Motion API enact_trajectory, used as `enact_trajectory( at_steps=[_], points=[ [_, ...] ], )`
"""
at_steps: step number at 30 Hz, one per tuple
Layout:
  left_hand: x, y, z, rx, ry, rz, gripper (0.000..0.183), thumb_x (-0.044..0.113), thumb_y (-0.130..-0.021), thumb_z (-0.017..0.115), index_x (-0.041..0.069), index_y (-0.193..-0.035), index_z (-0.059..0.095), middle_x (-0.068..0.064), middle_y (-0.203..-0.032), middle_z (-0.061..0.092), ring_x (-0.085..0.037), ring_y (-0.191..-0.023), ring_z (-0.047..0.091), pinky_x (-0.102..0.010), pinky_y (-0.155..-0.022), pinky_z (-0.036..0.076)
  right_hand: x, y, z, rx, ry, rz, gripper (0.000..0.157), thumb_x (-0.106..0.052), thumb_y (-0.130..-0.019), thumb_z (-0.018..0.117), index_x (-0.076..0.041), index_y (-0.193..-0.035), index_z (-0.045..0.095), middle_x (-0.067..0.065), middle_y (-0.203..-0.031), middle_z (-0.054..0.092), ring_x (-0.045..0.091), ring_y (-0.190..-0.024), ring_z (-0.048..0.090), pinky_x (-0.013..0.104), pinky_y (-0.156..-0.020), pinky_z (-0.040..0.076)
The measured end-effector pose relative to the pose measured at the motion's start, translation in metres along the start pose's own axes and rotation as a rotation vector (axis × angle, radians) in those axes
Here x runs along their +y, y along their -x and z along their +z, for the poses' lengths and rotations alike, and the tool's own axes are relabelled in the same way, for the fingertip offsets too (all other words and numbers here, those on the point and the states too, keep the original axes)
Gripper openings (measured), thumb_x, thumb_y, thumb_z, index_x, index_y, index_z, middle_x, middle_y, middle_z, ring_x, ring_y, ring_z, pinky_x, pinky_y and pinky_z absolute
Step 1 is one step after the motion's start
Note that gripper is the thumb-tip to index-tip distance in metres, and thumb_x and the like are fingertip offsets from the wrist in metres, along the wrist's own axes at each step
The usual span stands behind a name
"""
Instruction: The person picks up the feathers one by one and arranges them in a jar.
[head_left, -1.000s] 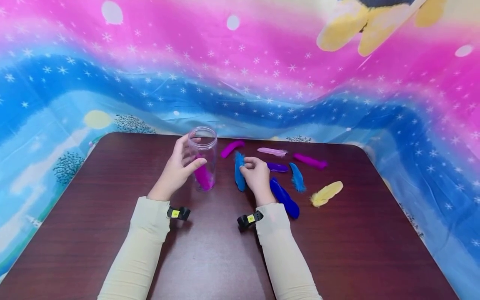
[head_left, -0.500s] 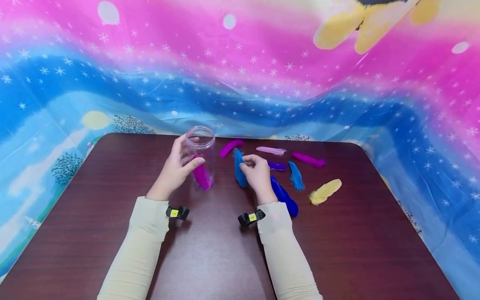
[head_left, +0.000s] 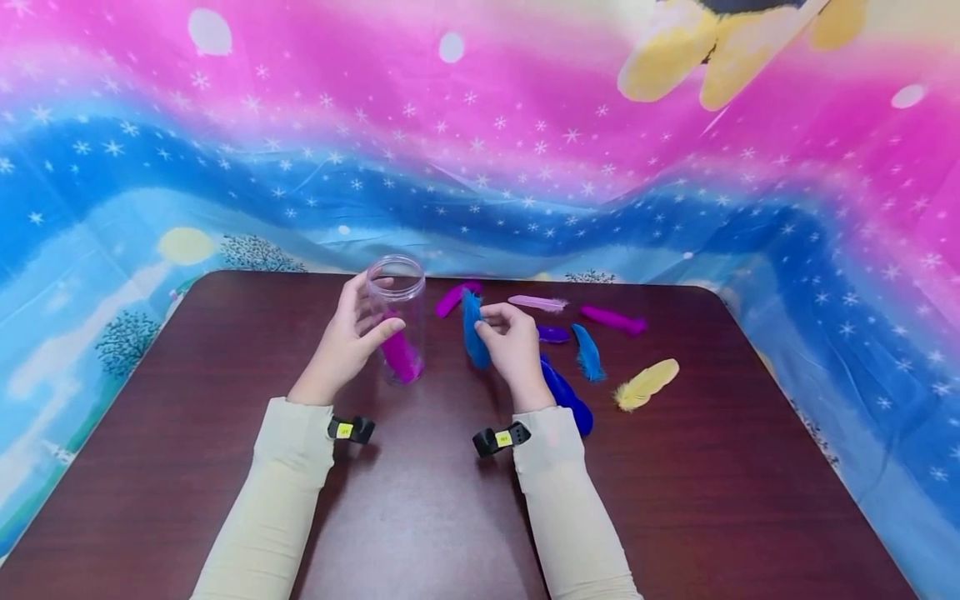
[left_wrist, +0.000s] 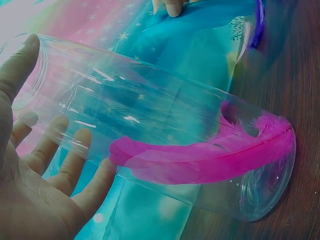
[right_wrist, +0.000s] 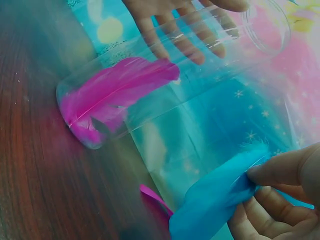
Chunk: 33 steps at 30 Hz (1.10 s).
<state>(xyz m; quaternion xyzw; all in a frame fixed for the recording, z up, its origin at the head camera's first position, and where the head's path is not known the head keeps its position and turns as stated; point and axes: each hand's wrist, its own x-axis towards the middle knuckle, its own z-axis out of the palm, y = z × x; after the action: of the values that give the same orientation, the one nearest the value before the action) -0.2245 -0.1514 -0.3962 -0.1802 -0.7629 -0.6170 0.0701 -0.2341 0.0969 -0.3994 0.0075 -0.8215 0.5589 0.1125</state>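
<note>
A tall clear jar point(head_left: 412, 325) without a lid stands upright on the table in the head view. My left hand point(head_left: 341, 346) holds it from the left, the thumb across the near side and the fingers behind. Inside, a magenta feather point(left_wrist: 185, 162) leans from the jar's bottom up the wall. To the right of the jar, my right hand point(head_left: 512, 346) pinches a blue feather point(head_left: 474, 333) between thumb and fingertips. That feather points upward, its fluffy end point(right_wrist: 255, 152) by the thumb in the right wrist view. A gap separates it from the jar.
Loose feathers lie right of the jar: magenta point(head_left: 453, 298), pale pink point(head_left: 537, 303), another magenta one point(head_left: 613, 320), purple point(head_left: 553, 334), a second blue one point(head_left: 588, 353), dark blue point(head_left: 566, 396) and yellow point(head_left: 647, 385). A printed cloth point(head_left: 480, 167) hangs behind the table point(head_left: 420, 517).
The blue feather in my right hand has risen slightly. My left hand stays on the jar, and the view has shifted a little.
</note>
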Motion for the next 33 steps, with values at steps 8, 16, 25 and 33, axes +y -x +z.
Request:
enact_trajectory(
  at_steps=[8, 16, 25, 33],
  points=[
    [-0.002, 0.000, -0.001, 0.001, 0.005, 0.000, 0.078, 0.019, -0.098, 0.070, 0.021, -0.159, 0.022, -0.007, -0.152, 0.043, -0.028, -0.141, 0.042, -0.052, -0.116, 0.035, -0.003, 0.001, 0.000, 0.018, -0.036, -0.056, 0.014, -0.005, -0.093, 0.072, -0.001, -0.106, 0.074, 0.016, -0.098, 0.072, 0.029, -0.087, 0.070, 0.043, -0.084, 0.060],
    [-0.002, 0.000, -0.001, -0.005, 0.003, -0.007, 0.078, 0.019, -0.098, 0.070, 0.022, -0.159, 0.022, -0.005, -0.152, 0.043, -0.027, -0.138, 0.043, -0.051, -0.116, 0.036, -0.009, 0.004, 0.002, 0.057, -0.079, -0.098, 0.016, -0.007, -0.094, 0.072, -0.001, -0.109, 0.074, 0.015, -0.101, 0.073, 0.029, -0.091, 0.071, 0.043, -0.087, 0.059],
    [-0.001, 0.000, 0.000, -0.011, 0.010, 0.008, 0.079, 0.017, -0.097, 0.071, 0.021, -0.159, 0.021, -0.007, -0.152, 0.042, -0.029, -0.138, 0.043, -0.052, -0.116, 0.037, -0.016, 0.007, 0.005, 0.088, -0.181, -0.141, 0.016, -0.004, -0.092, 0.073, 0.000, -0.108, 0.074, 0.016, -0.099, 0.073, 0.029, -0.089, 0.071, 0.041, -0.088, 0.059],
    [-0.003, 0.000, -0.001, -0.009, 0.005, 0.008, 0.078, 0.018, -0.097, 0.070, 0.021, -0.158, 0.022, -0.006, -0.152, 0.043, -0.029, -0.137, 0.043, -0.054, -0.115, 0.037, -0.024, 0.007, 0.007, 0.089, -0.220, -0.187, 0.017, -0.003, -0.092, 0.073, 0.001, -0.108, 0.074, 0.017, -0.100, 0.073, 0.027, -0.089, 0.071, 0.036, -0.087, 0.060]
  ],
)
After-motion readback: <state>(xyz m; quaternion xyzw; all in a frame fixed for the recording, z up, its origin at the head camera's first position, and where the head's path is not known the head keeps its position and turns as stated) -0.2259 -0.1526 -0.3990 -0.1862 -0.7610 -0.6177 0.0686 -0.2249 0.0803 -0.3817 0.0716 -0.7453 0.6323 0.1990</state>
